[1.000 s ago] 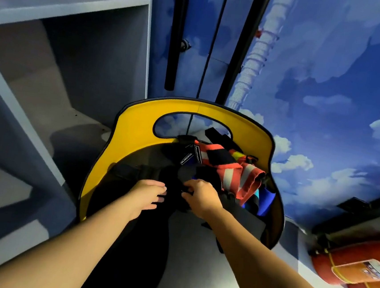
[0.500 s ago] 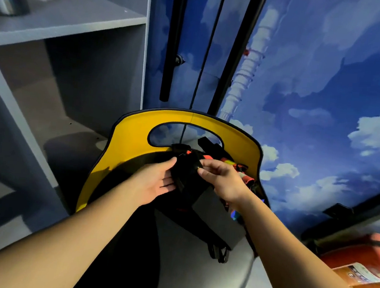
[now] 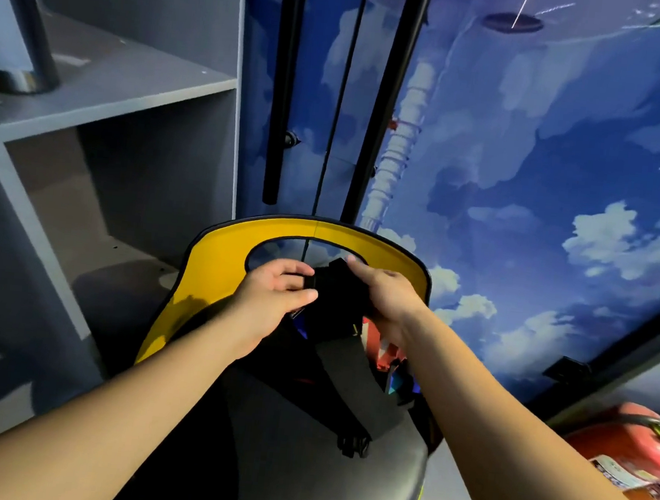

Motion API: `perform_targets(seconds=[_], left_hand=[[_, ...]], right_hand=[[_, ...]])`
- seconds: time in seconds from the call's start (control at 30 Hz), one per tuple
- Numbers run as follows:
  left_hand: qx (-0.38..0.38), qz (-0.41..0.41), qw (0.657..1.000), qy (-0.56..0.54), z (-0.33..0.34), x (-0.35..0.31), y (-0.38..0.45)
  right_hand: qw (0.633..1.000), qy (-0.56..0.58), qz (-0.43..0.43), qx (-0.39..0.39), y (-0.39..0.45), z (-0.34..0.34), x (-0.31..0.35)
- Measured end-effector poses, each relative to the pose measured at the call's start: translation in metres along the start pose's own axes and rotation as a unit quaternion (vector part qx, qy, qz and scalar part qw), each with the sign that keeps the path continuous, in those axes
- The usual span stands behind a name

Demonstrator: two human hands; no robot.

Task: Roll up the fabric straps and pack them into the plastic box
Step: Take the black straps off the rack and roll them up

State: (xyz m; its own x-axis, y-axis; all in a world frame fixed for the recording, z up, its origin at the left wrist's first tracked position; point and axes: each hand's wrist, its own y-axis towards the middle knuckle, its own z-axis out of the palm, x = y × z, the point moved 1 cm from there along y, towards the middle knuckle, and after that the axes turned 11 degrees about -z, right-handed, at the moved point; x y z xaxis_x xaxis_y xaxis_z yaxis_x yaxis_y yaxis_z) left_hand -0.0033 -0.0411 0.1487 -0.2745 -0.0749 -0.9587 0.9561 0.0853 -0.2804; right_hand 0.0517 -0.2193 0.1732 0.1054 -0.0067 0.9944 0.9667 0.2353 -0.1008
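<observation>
A wide black fabric strap (image 3: 338,291) is held up between both hands above a chair seat. My left hand (image 3: 275,297) grips its left end with thumb and fingers. My right hand (image 3: 386,299) pinches its upper right edge. The strap's long tail (image 3: 351,389) hangs down over the seat and ends in a black buckle (image 3: 354,445). Below my right hand lie other straps, red and white striped (image 3: 385,350) with some blue beside them. No plastic box is in view.
The yellow and black chair (image 3: 214,263) stands against a wall painted with blue sky and clouds. Grey shelving (image 3: 114,92) fills the left. Black poles (image 3: 282,84) rise behind the chair back. A red fire extinguisher (image 3: 632,444) lies at the lower right.
Both hands have lifted the black strap from the seat up toward the chair back. The striped straps, earlier in plain sight, are now mostly covered by my right hand and the strap.
</observation>
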Motion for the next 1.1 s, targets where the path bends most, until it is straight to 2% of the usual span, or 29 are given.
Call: perform_targets(seconds=[0.1,0.2,0.27,0.43,0.63,0.87,1.1], left_hand=[[0.0,-0.016,1.0,-0.018,-0.003,-0.005,-0.005],[0.025,-0.065,0.986,-0.15,-0.006,-0.021,-0.006],[0.052,-0.093,0.976,-0.192,-0.009,-0.036,-0.009],[0.057,-0.055,0.981,-0.176,-0.004,-0.068,-0.021],[0.049,0.021,0.993,-0.104,0.011,-0.085,-0.052],[0.069,0.055,0.994,-0.066,0.021,-0.102,-0.087],[0.083,0.111,0.99,0.021,0.024,-0.126,-0.128]], right_hand=[[1.0,0.011,-0.023,0.001,-0.007,0.012,0.018],[0.997,0.027,-0.064,0.018,-0.015,0.015,0.028],[0.995,0.023,-0.097,0.028,-0.022,0.014,0.031],[0.989,-0.02,-0.137,0.049,-0.047,0.007,0.038],[0.989,-0.02,-0.144,0.017,-0.083,-0.005,0.063],[0.966,-0.063,-0.25,-0.018,-0.114,0.003,0.107],[0.96,-0.027,-0.278,0.0,-0.148,0.011,0.133]])
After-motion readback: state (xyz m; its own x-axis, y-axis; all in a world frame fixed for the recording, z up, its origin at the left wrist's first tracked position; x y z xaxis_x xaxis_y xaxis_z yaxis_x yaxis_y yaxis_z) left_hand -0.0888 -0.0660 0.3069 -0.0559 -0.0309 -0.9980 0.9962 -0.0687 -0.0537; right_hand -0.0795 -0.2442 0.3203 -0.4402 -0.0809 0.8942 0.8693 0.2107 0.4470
